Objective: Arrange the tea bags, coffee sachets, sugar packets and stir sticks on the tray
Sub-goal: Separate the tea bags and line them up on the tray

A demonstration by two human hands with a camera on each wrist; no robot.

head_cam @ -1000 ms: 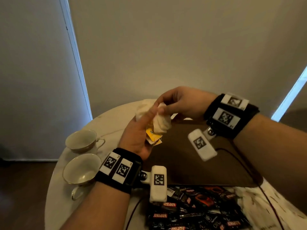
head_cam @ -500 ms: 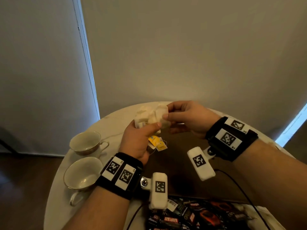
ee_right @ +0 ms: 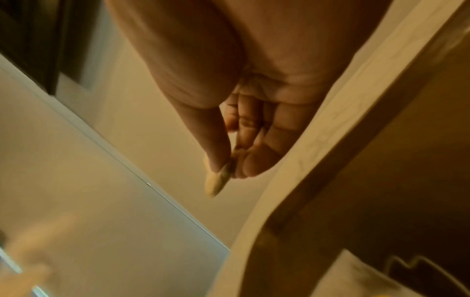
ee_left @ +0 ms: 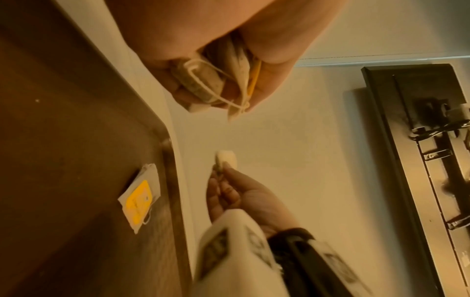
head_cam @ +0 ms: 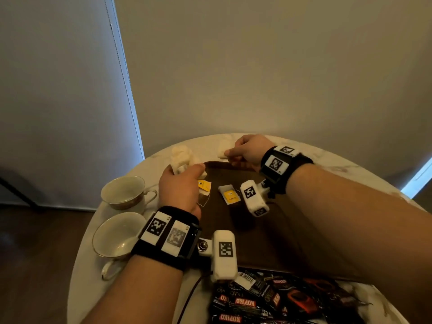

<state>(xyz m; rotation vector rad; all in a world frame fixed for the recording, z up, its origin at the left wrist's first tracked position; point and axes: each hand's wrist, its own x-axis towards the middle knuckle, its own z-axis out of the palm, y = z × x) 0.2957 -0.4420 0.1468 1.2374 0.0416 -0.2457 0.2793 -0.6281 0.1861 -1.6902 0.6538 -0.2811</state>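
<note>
My left hand (head_cam: pixel 187 170) grips a bunch of white tea bags (head_cam: pixel 180 157) over the tray's far left corner; a yellow tag (head_cam: pixel 204 185) dangles below it. In the left wrist view the bunch (ee_left: pixel 216 86), wound with string, sits between fingers and thumb. My right hand (head_cam: pixel 230 152) pinches a single tea bag (head_cam: pixel 224 148) above the tray's far edge, apart from the bunch; the same bag (ee_right: pixel 215 183) shows in the right wrist view. A yellow-and-white tag (head_cam: pixel 230 195) lies on the brown tray (head_cam: pixel 268 242). Black coffee sachets (head_cam: pixel 257 302) are heaped on the table near me.
Two empty white teacups (head_cam: pixel 124 192) (head_cam: pixel 117 236) stand on the round marble table (head_cam: pixel 339 164) left of the tray. A wall rises just behind the table's far edge. A dark cable (head_cam: pixel 189 298) hangs from my left wrist.
My hands, together at the bunch before, have parted: the right one has drawn one tea bag off to the right, and a tag now lies on the tray.
</note>
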